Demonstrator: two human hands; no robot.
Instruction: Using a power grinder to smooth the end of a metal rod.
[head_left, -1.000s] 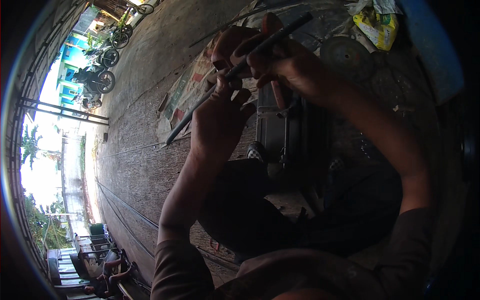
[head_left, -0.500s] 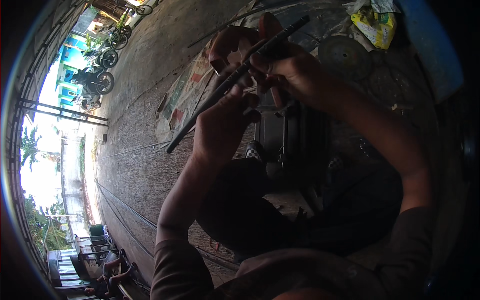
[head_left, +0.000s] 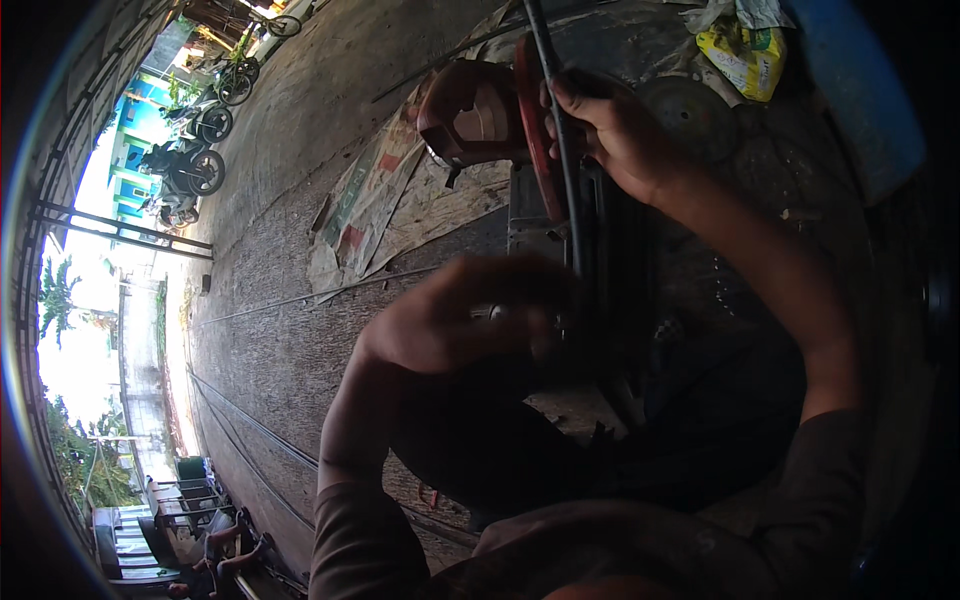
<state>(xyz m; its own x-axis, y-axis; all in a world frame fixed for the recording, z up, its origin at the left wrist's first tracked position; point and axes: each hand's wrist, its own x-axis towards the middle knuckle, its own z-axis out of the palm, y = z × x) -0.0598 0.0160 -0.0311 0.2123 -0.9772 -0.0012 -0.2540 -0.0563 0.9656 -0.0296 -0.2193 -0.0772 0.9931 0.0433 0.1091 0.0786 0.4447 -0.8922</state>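
**Inspector:** Report your hands.

**Me:** My right hand (head_left: 620,135) is clamped around a thin dark rod (head_left: 560,150), gripping it high, close beside a red disc-shaped part (head_left: 535,140). My left hand (head_left: 470,320) sits lower along the same rod, fingers curled together; whether they pinch it I cannot tell, as the hand is in shadow and blurred.

**Inspector:** Why two grips?

**Me:** My judgement: one hand high and one low keep the long rod steady and upright against the dark metal block (head_left: 590,250) beneath it.

**Inspector:** Surroundings?

**Me:** The block stands on the concrete floor (head_left: 270,330), partly over a spread of torn printed sheets (head_left: 400,210), likely laid to keep dirt off. A round grey disc (head_left: 690,110) and a yellow bag (head_left: 745,60) lie beyond, well apart from my hands.
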